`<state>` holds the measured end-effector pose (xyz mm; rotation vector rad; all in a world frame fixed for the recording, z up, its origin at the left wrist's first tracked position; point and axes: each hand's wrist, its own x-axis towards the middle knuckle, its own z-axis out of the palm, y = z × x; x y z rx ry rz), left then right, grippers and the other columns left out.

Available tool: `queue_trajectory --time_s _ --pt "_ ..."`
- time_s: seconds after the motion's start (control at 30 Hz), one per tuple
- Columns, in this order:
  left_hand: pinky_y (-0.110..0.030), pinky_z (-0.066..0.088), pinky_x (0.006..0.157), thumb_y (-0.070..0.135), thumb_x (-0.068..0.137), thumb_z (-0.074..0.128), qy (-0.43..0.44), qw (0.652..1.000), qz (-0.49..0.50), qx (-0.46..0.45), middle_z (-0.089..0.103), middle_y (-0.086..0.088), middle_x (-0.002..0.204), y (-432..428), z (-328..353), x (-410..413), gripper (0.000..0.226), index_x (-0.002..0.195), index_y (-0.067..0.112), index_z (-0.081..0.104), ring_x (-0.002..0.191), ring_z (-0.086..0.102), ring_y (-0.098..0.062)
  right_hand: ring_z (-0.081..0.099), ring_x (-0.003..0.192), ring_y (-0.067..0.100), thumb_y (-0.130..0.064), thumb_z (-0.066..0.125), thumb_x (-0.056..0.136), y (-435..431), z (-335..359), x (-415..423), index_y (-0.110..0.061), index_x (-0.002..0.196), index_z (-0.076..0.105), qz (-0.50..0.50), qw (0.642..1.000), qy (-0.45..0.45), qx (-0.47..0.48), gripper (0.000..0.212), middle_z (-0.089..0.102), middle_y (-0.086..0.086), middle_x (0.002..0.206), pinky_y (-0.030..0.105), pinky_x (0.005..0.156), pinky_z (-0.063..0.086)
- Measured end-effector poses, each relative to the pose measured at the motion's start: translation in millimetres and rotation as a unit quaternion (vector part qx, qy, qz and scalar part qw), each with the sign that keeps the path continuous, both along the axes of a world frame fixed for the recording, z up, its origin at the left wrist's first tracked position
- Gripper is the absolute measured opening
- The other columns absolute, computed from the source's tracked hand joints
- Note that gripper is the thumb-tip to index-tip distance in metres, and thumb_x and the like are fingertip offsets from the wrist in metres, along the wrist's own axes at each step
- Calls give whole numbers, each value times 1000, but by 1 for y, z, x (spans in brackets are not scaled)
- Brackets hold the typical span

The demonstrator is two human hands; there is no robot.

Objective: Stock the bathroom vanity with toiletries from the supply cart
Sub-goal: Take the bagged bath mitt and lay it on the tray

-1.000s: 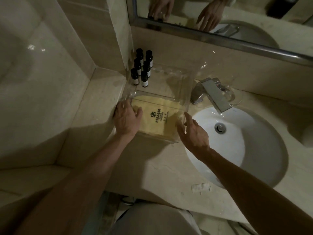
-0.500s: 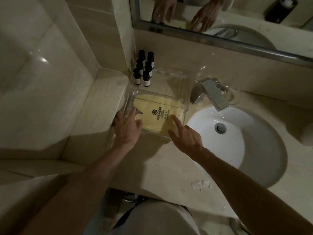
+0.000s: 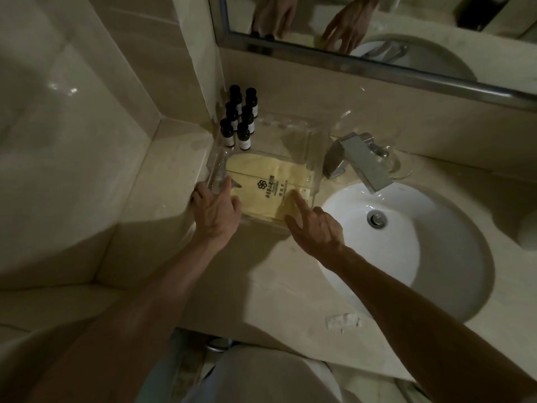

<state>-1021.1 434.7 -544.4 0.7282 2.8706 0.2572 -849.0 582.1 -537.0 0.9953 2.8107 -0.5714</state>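
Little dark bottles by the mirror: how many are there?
6 bottles, two columns of three in the back left corner of the counter, under the mirror, at the far left end of the clear tray. None seems hidden.

A clear plastic tray (image 3: 317, 158) sits at nine o'clock of the round white basin (image 3: 392, 257). Six small dark bottles (image 3: 239, 120) stand at the tray's eleven o'clock corner; a flat yellow packet (image 3: 255, 199) lies inside toward six.

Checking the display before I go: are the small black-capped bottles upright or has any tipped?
Upright. All six bottles stand on their bases, black caps up, in two rows of three; none leans or lies down.
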Motion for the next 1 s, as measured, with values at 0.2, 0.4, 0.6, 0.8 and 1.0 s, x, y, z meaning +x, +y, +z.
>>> queue_trajectory --time_s 0.2,0.4,0.6,0.8,1.0 --pt "-43 41 92 42 96 53 -9 1000 7 4 45 -21 125 13 4 -5 45 139 28 51 111 47 -36 64 93 30 -59 35 102 11 -4 -8 -38 157 15 -4 1000 -3 -3 62 63 17 117 41 76 55" --pt "-46 37 100 45 95 53 -14 1000 4 19 40 -22 135 12 -2 -8 50 143 29 49 121 43 -38 63 91 29 -63 31 101 11 -8 -6 -37 156 11 21 999 -12 32 64 59 17 119 40 65 56" --pt "-50 38 105 49 95 51 -36 999 0 39 34 -21 144 5 -8 -9 57 148 31 42 128 41 -40 61 88 23 -65 20 100 20 -7 1 -33 160 6 63 996 -24 63 69 59 13 116 37 65 53" --pt "-51 46 103 49 96 50 -67 994 4 89 32 -18 149 -11 -5 2 61 153 36 32 130 44 -36 53 74 17 -60 23 103 16 2 12 -34 160 4 60 997 -9 44 65 57 8 105 34 58 50" --pt "-49 48 103 51 96 45 -53 993 -22 104 39 -12 152 -29 -9 6 54 149 43 40 138 41 -29 53 71 17 -58 22 104 -1 7 27 -33 160 4 106 992 -46 41 64 62 7 109 29 60 40"
